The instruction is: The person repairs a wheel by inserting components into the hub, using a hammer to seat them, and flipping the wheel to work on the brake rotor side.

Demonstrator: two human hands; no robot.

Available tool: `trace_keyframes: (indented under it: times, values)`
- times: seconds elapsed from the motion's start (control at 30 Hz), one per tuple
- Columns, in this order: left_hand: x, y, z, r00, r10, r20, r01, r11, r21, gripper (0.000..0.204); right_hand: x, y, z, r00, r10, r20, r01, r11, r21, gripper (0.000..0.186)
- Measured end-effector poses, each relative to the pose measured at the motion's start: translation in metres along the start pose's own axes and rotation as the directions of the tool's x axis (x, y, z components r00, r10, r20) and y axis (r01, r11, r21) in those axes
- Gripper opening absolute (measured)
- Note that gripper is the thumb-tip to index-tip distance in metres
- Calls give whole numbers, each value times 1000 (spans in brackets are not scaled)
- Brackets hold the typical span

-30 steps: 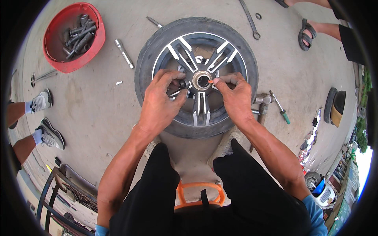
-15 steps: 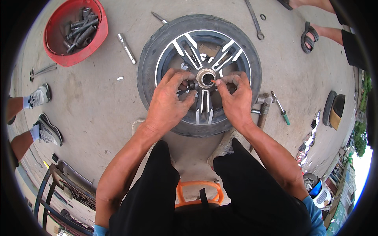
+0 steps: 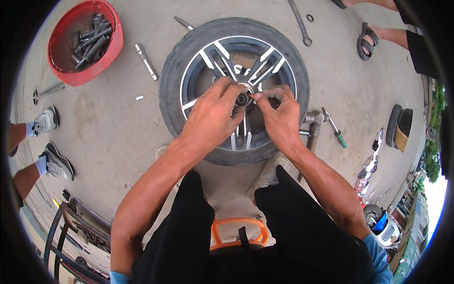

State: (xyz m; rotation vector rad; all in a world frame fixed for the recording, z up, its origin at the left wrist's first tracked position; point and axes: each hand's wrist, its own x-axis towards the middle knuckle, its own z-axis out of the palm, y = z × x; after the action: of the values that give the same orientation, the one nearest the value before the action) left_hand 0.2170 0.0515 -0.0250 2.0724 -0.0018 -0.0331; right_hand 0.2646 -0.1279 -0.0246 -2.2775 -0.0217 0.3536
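A black tyre [image 3: 177, 59] on a wheel rim [image 3: 218, 57] with dark and silver spokes lies flat on the ground before me. Over its hub [image 3: 247, 87], my left hand [image 3: 215, 109] grips a small dark round part [image 3: 243, 99] with a hole in its middle, perhaps a bearing. That part covers much of the hub's opening; whether it touches the hub I cannot tell. Close on its right, my right hand [image 3: 280, 110] pinches a thin orange piece [image 3: 251, 96] between thumb and fingers. Most of the orange piece is hidden.
A red bowl [image 3: 116, 49] of dark sockets stands at far left, near a silver socket tool [image 3: 145, 61]. Right of the tyre lie a hammer [image 3: 314, 124] and a green-handled screwdriver [image 3: 339, 137]. A long wrench [image 3: 301, 23] lies beyond. Other people's feet [image 3: 56, 161] are at both sides.
My left hand has brought the dark round part rightward over the hub and turned its open face up. My right hand stays close by with the orange piece. The view has shifted slightly.
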Motion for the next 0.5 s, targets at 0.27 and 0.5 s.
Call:
trace_keyframes:
  times: [0.27, 0.5]
  values:
    - [9, -1, 7, 985, 155, 80, -172, 936, 307, 41, 0, -1, -2, 996, 78, 51, -79, 997, 8, 24]
    - [11, 0, 5, 971, 221, 87, -237, 917, 319, 41, 2, 0, -5, 994, 78, 79, -81, 996, 24, 25]
